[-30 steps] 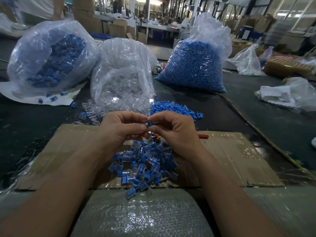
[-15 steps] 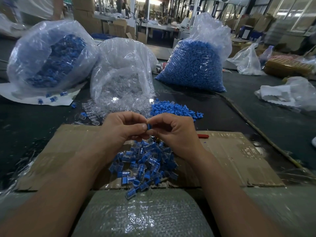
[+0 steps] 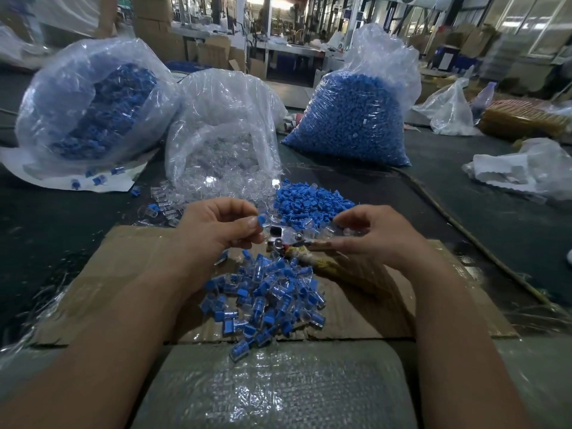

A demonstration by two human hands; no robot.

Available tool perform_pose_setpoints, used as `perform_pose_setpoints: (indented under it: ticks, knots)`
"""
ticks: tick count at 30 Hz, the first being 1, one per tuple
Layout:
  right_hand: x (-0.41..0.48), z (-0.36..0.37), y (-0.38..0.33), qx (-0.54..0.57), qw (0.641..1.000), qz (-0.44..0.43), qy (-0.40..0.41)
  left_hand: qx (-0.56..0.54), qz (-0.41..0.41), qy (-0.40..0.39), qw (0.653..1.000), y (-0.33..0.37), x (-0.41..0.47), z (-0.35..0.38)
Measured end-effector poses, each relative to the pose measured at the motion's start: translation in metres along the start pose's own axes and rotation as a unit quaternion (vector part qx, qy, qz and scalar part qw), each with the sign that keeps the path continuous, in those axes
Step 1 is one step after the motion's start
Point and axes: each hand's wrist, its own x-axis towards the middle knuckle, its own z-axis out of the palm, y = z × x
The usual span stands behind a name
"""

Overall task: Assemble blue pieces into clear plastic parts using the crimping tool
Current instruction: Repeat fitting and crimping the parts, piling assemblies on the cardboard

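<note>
My left hand (image 3: pixel 223 230) pinches a small blue piece seated in a clear part (image 3: pixel 262 219) at its fingertips. My right hand (image 3: pixel 371 236) hovers a little to the right, fingers loosely curled, with nothing visible in them. Between the hands the crimping tool (image 3: pixel 288 239) lies on the cardboard, its metal head toward my left hand and its tape-wrapped handle under my right fingers. A heap of assembled blue-and-clear pieces (image 3: pixel 266 292) sits below the hands. Loose blue pieces (image 3: pixel 309 205) lie just beyond the tool. Clear parts (image 3: pixel 216 181) spill from an open bag.
The flat cardboard sheet (image 3: pixel 123 274) covers the dark table; bubble wrap (image 3: pixel 272 388) lies at the near edge. A bag of assembled pieces (image 3: pixel 93 106) stands back left and a full bag of blue pieces (image 3: pixel 356 119) back right. Crumpled plastic and white paper (image 3: pixel 510 174) lie far right.
My hands were pressed together around one piece. They have since parted: the right hand moved right and let go, the left hand keeps the piece, and the tool shows between them.
</note>
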Motion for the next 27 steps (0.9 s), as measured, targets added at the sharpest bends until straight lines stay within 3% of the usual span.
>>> perform_pose_setpoints:
  ticks: [5, 11, 18, 22, 27]
  knots:
    - [0.002, 0.006, 0.005, -0.096, 0.982, 0.075, -0.146, -0.006, -0.004, 0.008, 1.000, 0.000, 0.001, 0.000]
    - [0.000, 0.009, -0.003, -0.148, 0.979, 0.049, -0.130, 0.003, 0.004, 0.004, 1.000, -0.001, 0.000, 0.001]
    - [0.000, 0.028, -0.020, -0.273, 0.960, 0.036, -0.050, 0.000, 0.004, 0.016, 1.000, -0.003, 0.000, 0.001]
    - [-0.001, 0.025, -0.015, -0.242, 0.969, 0.042, -0.013, 0.002, 0.004, 0.023, 1.000, -0.002, 0.001, 0.002]
    - [0.002, 0.023, -0.011, -0.203, 0.975, -0.026, 0.088, 0.012, 0.026, 0.047, 0.998, -0.003, 0.002, 0.002]
